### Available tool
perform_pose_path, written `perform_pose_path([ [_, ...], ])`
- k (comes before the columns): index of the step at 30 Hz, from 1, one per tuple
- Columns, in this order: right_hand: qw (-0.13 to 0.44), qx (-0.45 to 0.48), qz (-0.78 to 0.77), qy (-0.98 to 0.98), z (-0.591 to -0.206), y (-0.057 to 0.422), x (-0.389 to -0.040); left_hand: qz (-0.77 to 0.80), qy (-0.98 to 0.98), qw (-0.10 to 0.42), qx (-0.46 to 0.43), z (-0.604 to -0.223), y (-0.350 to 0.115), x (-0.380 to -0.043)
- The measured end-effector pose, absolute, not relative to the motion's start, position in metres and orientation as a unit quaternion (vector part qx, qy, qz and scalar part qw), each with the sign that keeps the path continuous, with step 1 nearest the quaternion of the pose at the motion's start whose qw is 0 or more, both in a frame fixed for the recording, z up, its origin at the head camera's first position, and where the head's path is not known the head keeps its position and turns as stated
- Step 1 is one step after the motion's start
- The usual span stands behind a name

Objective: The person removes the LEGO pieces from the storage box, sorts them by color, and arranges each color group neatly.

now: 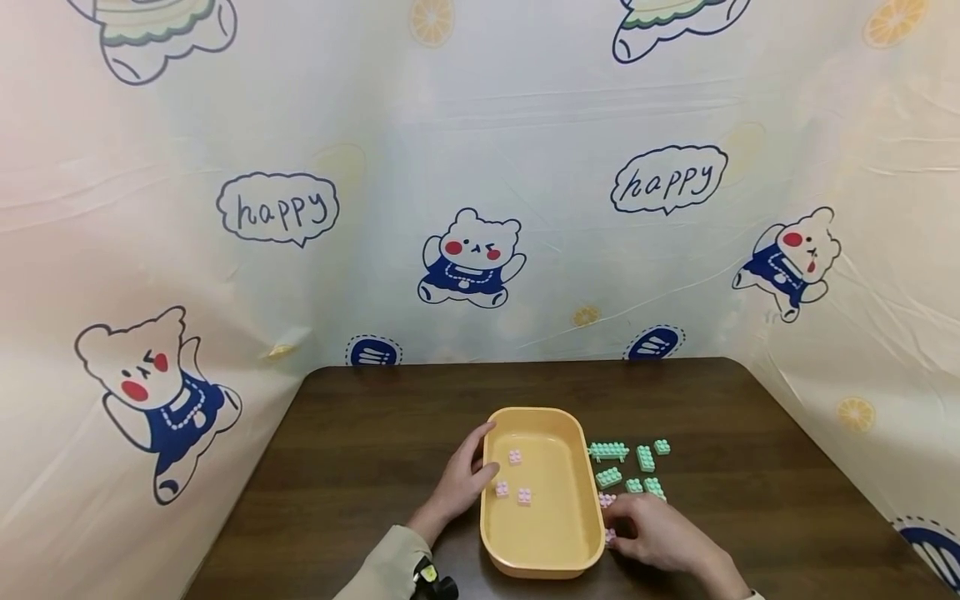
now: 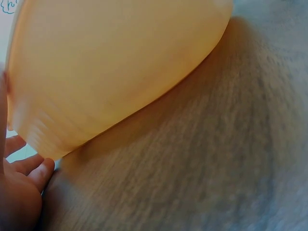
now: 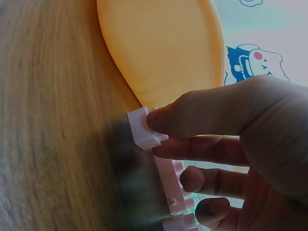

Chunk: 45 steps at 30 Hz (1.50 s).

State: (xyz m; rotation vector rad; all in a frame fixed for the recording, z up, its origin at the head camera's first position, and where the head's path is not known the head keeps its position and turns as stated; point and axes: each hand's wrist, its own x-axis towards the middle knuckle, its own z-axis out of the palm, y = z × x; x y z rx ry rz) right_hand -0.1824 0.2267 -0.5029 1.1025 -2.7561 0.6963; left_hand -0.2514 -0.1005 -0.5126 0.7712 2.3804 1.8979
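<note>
Dark brown wood-grain table (image 1: 360, 467) backed and flanked by pale cloth (image 1: 555, 117). Blue-clothed bears (image 1: 463, 278) printed on cloth at left, centre and right. "Happy" lettered inside two outlined speech bubbles (image 1: 277, 208). Orange slices (image 1: 432, 21) scattered about. Two dark-blue dashed-edged badges (image 1: 373, 351) partly hidden by table's far edge. Cloth creased at right.

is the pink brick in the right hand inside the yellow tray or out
Out. The right hand pinches the pink building brick just beside the yellow tray, outside its rim in the head view.
</note>
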Motion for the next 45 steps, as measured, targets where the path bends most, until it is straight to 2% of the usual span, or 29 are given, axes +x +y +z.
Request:
perform_pose_path([
  [9,0.048,0.362,0.235,-0.901,-0.502,0.229,-0.181,0.603,0.759,0.006,0.244,-0.514,-0.1,-0.25],
  [15,0.037,0.325,0.274,-0.904,-0.486,0.236,-0.184,0.603,0.761,0.003,0.239,-0.513,-0.1,-0.251],
  [23,0.119,0.306,0.291,-0.899,-0.458,0.225,-0.203,0.608,0.758,0.006,0.236,-0.511,-0.1,-0.249],
  [26,0.128,0.312,0.293,-0.895,-0.449,0.211,-0.217,0.608,0.758,0.004,0.235,-0.512,-0.1,-0.249],
  [30,0.125,0.324,0.285,-0.893,-0.436,0.191,-0.233,0.604,0.761,0.002,0.235,-0.512,-0.1,-0.249],
  [37,0.083,0.308,0.301,-0.899,-0.421,0.16,-0.257,0.6,0.767,0.003,0.228,-0.511,-0.098,-0.25],
  [45,0.074,0.295,0.317,-0.898,-0.432,0.125,-0.287,0.6,0.766,0.002,0.231,-0.513,-0.1,-0.252],
])
